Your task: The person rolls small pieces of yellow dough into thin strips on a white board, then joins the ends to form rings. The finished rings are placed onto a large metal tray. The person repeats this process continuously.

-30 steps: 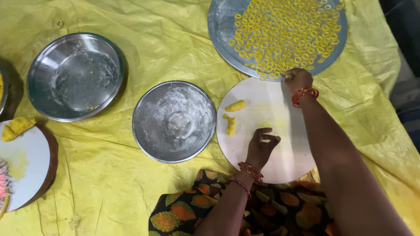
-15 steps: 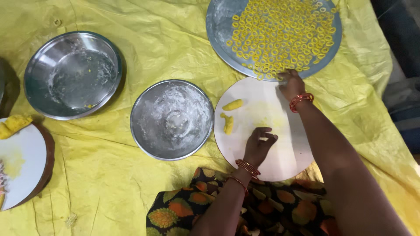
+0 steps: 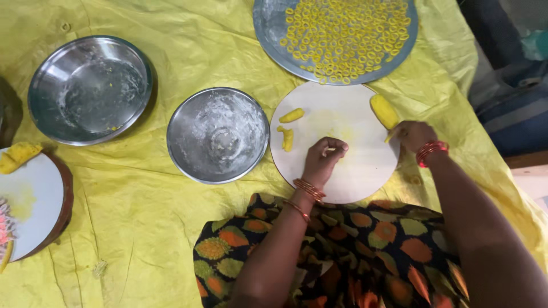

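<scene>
A round white board [image 3: 354, 171] lies on the yellow sheet in front of me. My left hand [image 3: 322, 159] rests on its near middle, fingers pinched on a thin strip of yellow dough. My right hand [image 3: 414, 136] is at the board's right edge, its fingers closed on the end of a thick yellow dough lump [image 3: 384, 110]. Two small dough pieces [image 3: 288, 128] lie on the board's left part. Beyond the board sits a large steel tray [image 3: 268, 34] covered with several small yellow dough rings [image 3: 342, 34].
A flour-dusted steel plate [image 3: 217, 134] sits left of the board, a deeper steel bowl [image 3: 90, 89] farther left. At the left edge another white board [image 3: 31, 199] carries a yellow dough lump [image 3: 17, 156]. A yellow plastic sheet [image 3: 131, 228] covers the floor. Dark bags stand at the right.
My right hand has come back from the ring tray to the board's right edge, now on a dough lump. My left hand stays on the board.
</scene>
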